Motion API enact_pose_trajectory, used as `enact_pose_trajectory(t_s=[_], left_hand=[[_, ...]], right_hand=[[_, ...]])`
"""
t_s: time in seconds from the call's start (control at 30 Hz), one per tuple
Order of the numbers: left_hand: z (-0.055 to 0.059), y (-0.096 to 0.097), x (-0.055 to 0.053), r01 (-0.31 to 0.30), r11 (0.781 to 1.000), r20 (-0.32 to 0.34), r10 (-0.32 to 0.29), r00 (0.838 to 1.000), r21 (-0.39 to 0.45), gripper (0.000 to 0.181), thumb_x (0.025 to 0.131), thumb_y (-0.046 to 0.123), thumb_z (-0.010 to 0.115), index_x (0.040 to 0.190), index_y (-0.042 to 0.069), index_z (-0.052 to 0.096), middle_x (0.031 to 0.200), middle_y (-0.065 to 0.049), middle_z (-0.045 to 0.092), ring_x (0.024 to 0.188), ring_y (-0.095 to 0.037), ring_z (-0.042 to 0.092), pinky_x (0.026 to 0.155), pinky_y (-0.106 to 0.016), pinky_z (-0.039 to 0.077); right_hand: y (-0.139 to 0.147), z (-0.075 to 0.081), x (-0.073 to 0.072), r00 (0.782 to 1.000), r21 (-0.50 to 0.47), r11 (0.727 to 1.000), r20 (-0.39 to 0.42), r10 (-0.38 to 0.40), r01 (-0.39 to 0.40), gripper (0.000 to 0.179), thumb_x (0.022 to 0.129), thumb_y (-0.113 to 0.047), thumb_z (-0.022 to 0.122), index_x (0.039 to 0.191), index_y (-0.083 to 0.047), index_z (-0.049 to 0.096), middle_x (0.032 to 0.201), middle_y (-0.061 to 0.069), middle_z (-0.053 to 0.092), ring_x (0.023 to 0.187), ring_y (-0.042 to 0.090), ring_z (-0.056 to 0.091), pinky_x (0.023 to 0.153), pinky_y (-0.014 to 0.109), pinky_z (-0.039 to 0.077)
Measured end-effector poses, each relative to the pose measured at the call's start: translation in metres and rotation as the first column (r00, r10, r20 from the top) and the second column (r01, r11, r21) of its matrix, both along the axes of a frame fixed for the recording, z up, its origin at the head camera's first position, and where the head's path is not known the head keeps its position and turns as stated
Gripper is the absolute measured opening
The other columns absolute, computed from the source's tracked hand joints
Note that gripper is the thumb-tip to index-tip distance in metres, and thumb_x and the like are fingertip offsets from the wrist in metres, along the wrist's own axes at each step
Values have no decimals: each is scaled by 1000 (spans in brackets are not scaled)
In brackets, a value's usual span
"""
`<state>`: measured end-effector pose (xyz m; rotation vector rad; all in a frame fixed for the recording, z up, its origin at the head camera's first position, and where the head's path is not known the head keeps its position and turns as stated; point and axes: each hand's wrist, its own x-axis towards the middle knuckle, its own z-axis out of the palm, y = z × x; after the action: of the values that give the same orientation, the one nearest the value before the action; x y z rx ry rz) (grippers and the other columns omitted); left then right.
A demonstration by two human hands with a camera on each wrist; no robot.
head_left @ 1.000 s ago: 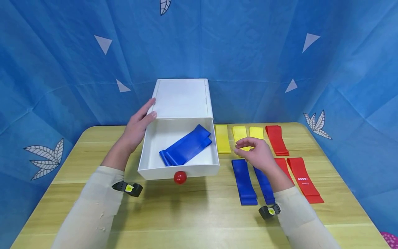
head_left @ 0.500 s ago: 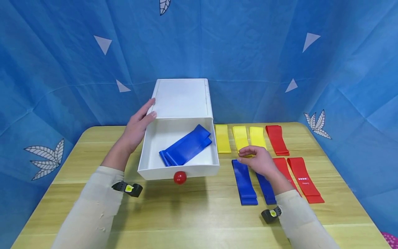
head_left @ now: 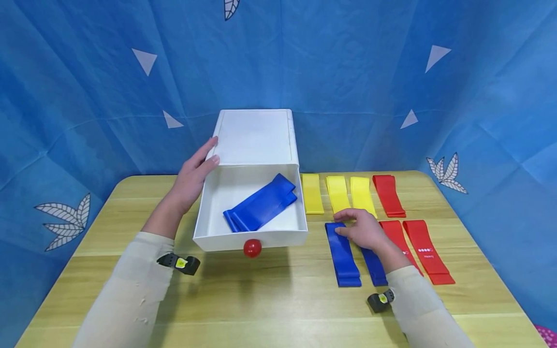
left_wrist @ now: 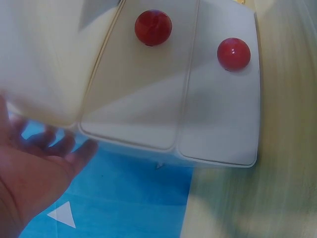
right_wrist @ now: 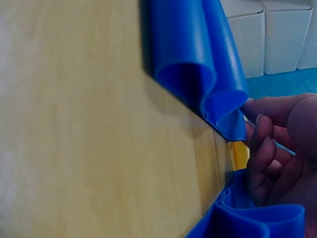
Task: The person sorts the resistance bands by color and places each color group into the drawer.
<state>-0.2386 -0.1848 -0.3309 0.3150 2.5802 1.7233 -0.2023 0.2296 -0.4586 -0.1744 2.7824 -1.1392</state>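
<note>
A white drawer cabinet has its top drawer pulled out, with a blue resistance band lying folded inside. My left hand rests against the cabinet's left side, its fingertips at the upper edge. In the left wrist view those fingers are extended along the side. My right hand is at the far end of another folded blue resistance band on the table. Its thumb overlaps the band and the other fingers reach just beyond, a gap showing between them. Another blue band lies partly under this hand.
Three yellow bands lie behind the blue ones. Three red bands are at the right, one partly behind my right wrist. Red knobs stick out from the lower drawers. A blue curtain hangs behind the wooden table.
My right hand has come down and toward me from over the yellow bands to the far end of the blue band. The left hand and the drawer have stayed put.
</note>
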Motion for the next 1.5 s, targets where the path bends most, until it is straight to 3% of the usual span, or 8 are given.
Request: enact_pose_trajectory(t_s=[0.33, 0.63, 0.87, 1.27, 1.5], left_hand=[[0, 1, -1, 0, 1000, 2, 0, 1000, 6, 59, 103, 51, 42, 159, 41, 23, 165, 8, 14, 149, -26, 15, 107, -64, 31], [0, 0, -1, -2, 1000, 11, 2, 1000, 12, 59, 104, 50, 42, 158, 41, 23, 165, 8, 14, 149, -26, 15, 106, -63, 32], [0, 0, -1, 0, 1000, 7, 0, 1000, 8, 58, 104, 50, 41, 159, 40, 23, 165, 8, 13, 149, -27, 15, 106, -63, 32], [-1, 0, 0, -3, 1000, 13, 3, 1000, 1, 59, 104, 51, 41, 159, 41, 22, 165, 8, 13, 149, -28, 16, 104, -64, 34], [1, 1, 0, -5, 1000, 9, 5, 1000, -5, 59, 104, 51, 42, 158, 42, 23, 165, 9, 13, 149, -27, 16, 105, -63, 34]], right_hand=[[-1, 2, 1, 999, 84, 996, 19, 36, -37, 27, 90, -17, 76, 116, -10, 73, 108, 8, 67, 102, 30, 58, 85, 49, 50], [1, 4, 7, 998, 70, 996, -21, 63, -61, 14, 91, -14, 74, 104, -13, 71, 103, 6, 66, 97, 29, 58, 85, 49, 48], [2, 9, 12, 999, 29, 999, -12, 44, -44, 14, 90, -16, 74, 103, -11, 73, 93, 3, 65, 85, 24, 57, 74, 40, 47], [0, 39, 26, 996, -78, 996, -89, 27, -34, 15, 89, -15, 76, 102, -9, 73, 98, 6, 65, 77, 25, 54, 66, 37, 48], [-4, 59, 30, 990, -131, 990, -134, 37, -55, 15, 88, -13, 77, 102, -9, 73, 97, 7, 64, 62, 25, 49, 57, 35, 45]])
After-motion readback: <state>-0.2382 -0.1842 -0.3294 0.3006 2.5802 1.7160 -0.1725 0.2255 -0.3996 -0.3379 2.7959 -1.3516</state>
